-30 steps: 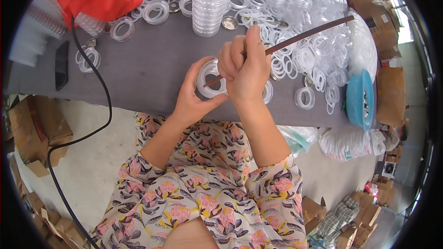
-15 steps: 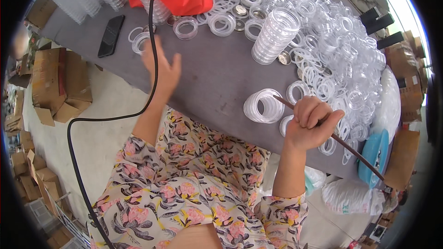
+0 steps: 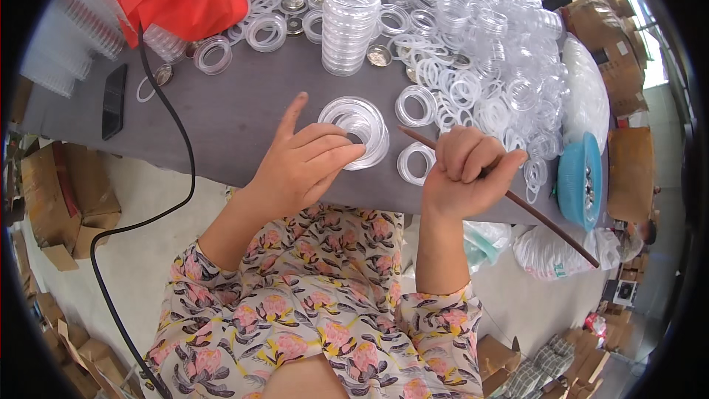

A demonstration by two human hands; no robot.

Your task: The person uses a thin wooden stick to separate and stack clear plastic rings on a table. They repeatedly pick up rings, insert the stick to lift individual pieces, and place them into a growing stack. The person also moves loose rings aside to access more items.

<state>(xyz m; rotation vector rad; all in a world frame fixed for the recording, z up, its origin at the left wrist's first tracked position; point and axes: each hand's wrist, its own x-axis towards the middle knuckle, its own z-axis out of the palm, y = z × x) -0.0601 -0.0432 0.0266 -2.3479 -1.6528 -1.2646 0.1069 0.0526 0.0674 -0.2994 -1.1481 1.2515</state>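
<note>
My left hand (image 3: 301,170) reaches over the near left side of a short stack of clear plastic rings (image 3: 373,122). One finger points up and away; the others curl over the top ring and grip its edge, the thumb hidden. My right hand (image 3: 473,166) is closed round a thin brown stick (image 3: 554,230), whose tip points toward the stack. Close to that tip are two separate clear ring pieces, one farther off (image 3: 399,107) and one nearer me (image 3: 399,165).
Beyond is a tall stack of clear round containers (image 3: 347,37). A heap of clear plastic pieces (image 3: 502,37) covers the right. A blue basket (image 3: 567,185), red cloth (image 3: 177,0), black phone (image 3: 113,103) and black cable (image 3: 190,148) lie around the grey table (image 3: 244,114).
My left hand has moved right from the far left of the table to the short stack. The clear ring it was at is gone from there. The right hand still holds the stick.
</note>
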